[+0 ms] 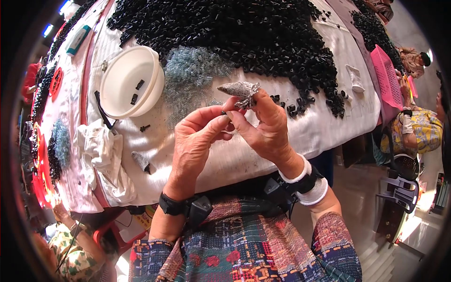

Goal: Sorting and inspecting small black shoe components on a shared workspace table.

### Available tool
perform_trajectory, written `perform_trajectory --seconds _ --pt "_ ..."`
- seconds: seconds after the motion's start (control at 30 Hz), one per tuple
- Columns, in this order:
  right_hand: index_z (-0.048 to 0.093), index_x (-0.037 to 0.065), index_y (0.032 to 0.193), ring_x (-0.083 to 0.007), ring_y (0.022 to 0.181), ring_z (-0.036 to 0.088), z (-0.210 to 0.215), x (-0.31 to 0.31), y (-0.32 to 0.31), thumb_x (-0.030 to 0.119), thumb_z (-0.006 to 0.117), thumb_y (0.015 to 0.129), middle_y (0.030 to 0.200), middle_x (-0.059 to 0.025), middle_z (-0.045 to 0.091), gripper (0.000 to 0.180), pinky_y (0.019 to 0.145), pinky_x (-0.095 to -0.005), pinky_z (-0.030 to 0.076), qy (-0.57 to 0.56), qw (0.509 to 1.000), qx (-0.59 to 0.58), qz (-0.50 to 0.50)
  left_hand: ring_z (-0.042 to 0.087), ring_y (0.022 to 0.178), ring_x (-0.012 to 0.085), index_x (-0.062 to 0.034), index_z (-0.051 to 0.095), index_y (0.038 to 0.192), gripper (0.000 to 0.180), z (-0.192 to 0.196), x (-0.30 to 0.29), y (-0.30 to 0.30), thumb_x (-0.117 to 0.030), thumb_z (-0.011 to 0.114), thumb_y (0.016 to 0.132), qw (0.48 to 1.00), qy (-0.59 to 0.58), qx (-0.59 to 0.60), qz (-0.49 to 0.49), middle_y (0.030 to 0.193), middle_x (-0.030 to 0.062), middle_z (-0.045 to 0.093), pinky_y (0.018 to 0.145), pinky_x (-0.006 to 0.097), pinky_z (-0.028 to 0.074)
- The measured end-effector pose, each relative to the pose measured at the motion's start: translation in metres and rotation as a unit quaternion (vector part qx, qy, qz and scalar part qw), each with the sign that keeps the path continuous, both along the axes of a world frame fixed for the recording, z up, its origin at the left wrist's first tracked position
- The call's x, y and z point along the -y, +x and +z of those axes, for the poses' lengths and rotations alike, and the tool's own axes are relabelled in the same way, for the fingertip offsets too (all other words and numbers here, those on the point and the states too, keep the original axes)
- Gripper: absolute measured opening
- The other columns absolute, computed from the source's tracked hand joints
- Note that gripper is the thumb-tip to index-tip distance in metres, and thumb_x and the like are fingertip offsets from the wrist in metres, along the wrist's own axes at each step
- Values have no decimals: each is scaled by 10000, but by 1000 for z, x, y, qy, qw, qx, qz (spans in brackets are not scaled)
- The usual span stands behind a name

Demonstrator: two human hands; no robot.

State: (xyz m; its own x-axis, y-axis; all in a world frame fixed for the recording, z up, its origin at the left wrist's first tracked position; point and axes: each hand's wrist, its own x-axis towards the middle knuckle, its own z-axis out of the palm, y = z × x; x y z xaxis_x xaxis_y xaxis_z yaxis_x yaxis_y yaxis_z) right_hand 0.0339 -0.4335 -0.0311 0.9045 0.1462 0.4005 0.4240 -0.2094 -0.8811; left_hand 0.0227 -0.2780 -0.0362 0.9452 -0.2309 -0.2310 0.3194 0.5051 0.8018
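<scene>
L hand (197,136) & R hand (263,127) meet above table (329,127); both grips pinched on small black part (225,113) btw fingertips.

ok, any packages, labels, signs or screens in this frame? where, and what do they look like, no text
Only one likely candidate.
Teal and white tube-like package: lies at the table's far left edge, beside the black parts pile; slim, elongated, teal body with a white band.
No signs or screens visible.
Both hands, left hand and right hand, pinch a small part, not packaging.
</scene>
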Motion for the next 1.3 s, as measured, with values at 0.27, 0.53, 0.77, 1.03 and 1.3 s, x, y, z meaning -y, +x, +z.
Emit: perform_trajectory --seconds 0.27,0.53,0.77,1.03,1.3 --pt "568 30 1145 -95 819 598 -3 1 0 -13 611 805 953 -40 650 345 715 -231 459 93 994 -51 -20 631 776 117 9 634 1080 236 -4 5 4 -99 649 870 1000 -27 5 -1 969 89 676 682 231 536" --pt "515 51 1184 -96 916 595 8 8 4 -22 549 876 1033 -41 647 318 822 -237 440 103 994 -16 -42 646 796 147 6 621 1074 226 -10 1 8 -93 645 872 996 -87 -15 -6 953 106 675 676 251 543" --pt "520 27 1121 -60 831 592 -3 28 15 -50 553 870 911 -15 621 264 766 -204 491 92 978 -159 -99 646 797 161 6 614 1063 212 -10 -11 8 -80 641 871 996 -86 -34 13 955 129 668 668 266 552" --pt "528 11 1080 -171 742 663 -23 39 32 -34 565 817 842 -106 667 269 639 -285 525 -143 961 -139 -192 642 806 155 -11 606 1062 206 -19 -22 3 -83 639 872 993 -86 -55 54 953 114 660 668 271 551" --pt "541 1 1011 -283 731 653 -34 35 41 -56 559 787 810 -148 634 232 630 -369 522 -214 954 -52 -203 644 796 161 -19 601 1055 172 -17 -23 6 -61 602 888 993 -84 -62 51 953 125 655 657 275 558"
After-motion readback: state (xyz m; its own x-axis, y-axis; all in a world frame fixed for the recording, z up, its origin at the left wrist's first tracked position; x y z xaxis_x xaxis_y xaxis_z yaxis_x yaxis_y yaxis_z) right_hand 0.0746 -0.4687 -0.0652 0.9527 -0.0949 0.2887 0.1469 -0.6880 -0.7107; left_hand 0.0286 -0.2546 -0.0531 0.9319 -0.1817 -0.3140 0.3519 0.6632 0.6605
